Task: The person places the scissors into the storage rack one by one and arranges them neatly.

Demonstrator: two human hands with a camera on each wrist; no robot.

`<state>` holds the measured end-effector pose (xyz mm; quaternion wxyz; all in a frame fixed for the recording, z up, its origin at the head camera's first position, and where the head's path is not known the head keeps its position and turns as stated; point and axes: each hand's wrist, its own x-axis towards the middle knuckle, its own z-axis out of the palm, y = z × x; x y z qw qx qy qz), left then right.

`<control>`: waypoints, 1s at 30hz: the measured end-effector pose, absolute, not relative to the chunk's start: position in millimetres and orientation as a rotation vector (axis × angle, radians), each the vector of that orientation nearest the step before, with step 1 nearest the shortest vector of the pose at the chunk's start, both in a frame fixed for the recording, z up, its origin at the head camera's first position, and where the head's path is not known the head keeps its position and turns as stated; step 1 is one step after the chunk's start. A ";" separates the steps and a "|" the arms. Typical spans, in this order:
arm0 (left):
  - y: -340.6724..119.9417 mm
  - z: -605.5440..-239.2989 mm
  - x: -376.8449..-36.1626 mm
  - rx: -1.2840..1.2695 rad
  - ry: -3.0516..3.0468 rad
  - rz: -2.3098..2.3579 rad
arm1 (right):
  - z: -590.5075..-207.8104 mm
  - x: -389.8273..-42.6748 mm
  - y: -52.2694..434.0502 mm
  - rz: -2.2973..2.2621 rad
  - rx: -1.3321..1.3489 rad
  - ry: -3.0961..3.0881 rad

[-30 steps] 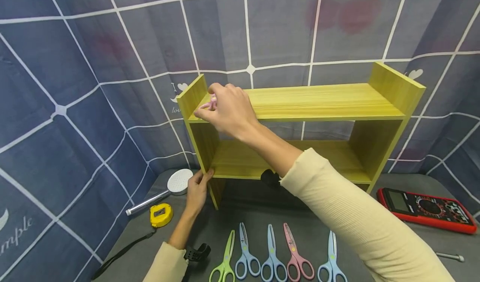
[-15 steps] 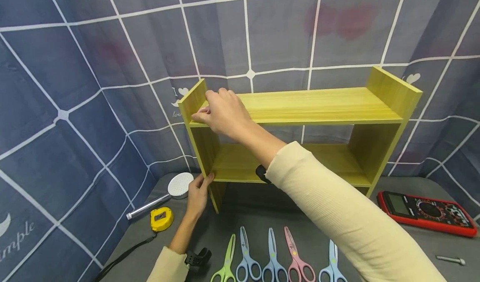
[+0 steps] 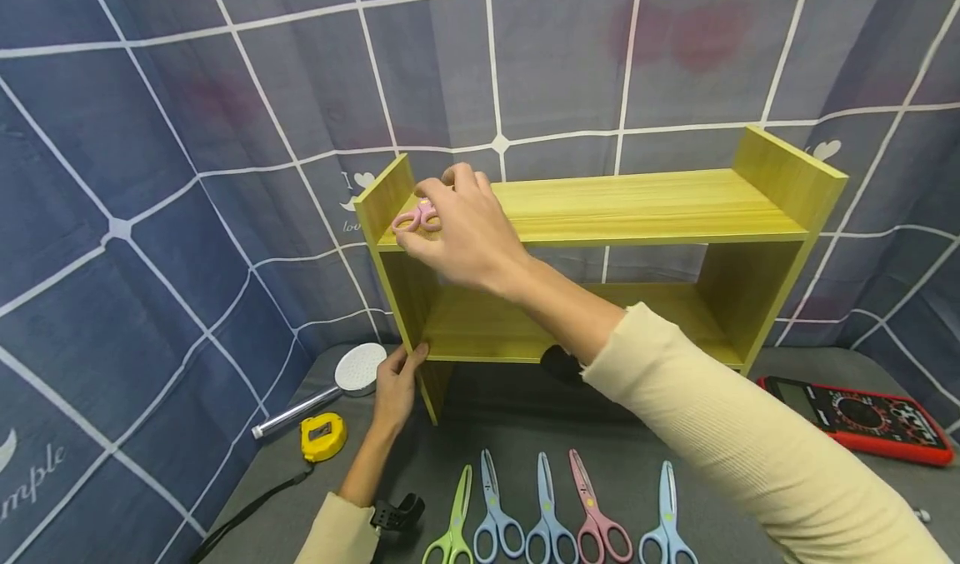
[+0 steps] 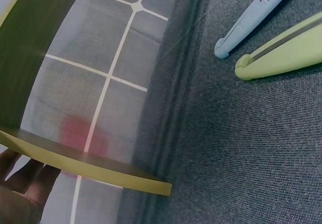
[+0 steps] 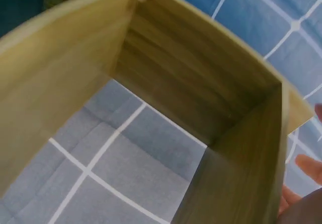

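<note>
A yellow wood-grain shelf [image 3: 630, 206] stands upright on a grey surface. Its lower left side panel is gripped by my left hand [image 3: 395, 387], with the thumb at the front edge. In the left wrist view, that hand's fingers [image 4: 37, 183] are behind the panel edge. Pink scissors [image 3: 417, 217] lie at the left end of the top board, handles toward the front. My right hand [image 3: 472, 227] is right beside them, thumb and fingers spread apart around the handles. The scissors' blades are hidden behind the hand. In the right wrist view, its fingertips show at the right edge, beyond the shelf.
In front lie green scissors [image 3: 452, 522], several blue scissors [image 3: 492, 514] and another pink pair [image 3: 596, 514]. To the left are a shower head [image 3: 360, 368] and a yellow tape measure [image 3: 323, 436]. A red multimeter [image 3: 862, 414] lies right. A checked curtain [image 3: 555, 56] hangs behind.
My right hand lowered the pink scissors onto the top board's left end, then spread its fingers and drew back slightly to the right. The left hand keeps its grip on the side panel.
</note>
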<state>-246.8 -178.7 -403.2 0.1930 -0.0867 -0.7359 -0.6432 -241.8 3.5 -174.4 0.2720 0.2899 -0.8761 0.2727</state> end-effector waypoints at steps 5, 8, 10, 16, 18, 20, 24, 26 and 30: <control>-181.5 -414.2 -255.8 -0.225 -2.042 -1.773 | -214.7 -210.4 40.6 0.851 0.965 -2.040; -181.8 -414.0 -255.4 -0.215 -2.048 -1.760 | -249.2 -189.3 65.6 0.872 0.993 -1.909; -181.7 -413.8 -255.5 -0.210 -2.054 -1.753 | -272.9 -173.6 83.1 0.903 0.982 -1.909; -182.2 -414.7 -255.3 -0.197 -2.054 -1.722 | -350.7 -130.3 132.4 0.927 0.824 -2.211; -182.7 -415.4 -254.7 -0.193 -2.049 -1.717 | -374.9 -118.2 147.1 0.876 0.759 -2.353; -182.8 -415.7 -254.4 -0.193 -2.044 -1.715 | -397.6 -109.2 162.4 0.803 0.735 -2.451; -182.7 -414.6 -254.7 -0.198 -2.042 -1.724 | -431.6 -99.1 192.2 0.704 0.749 -2.703; -182.6 -413.5 -254.6 -0.192 -2.044 -1.738 | -444.7 -97.7 204.9 0.672 0.777 -2.836; -179.8 -406.4 -249.8 -0.178 -2.052 -1.771 | -466.6 -97.1 220.0 0.749 0.697 -3.161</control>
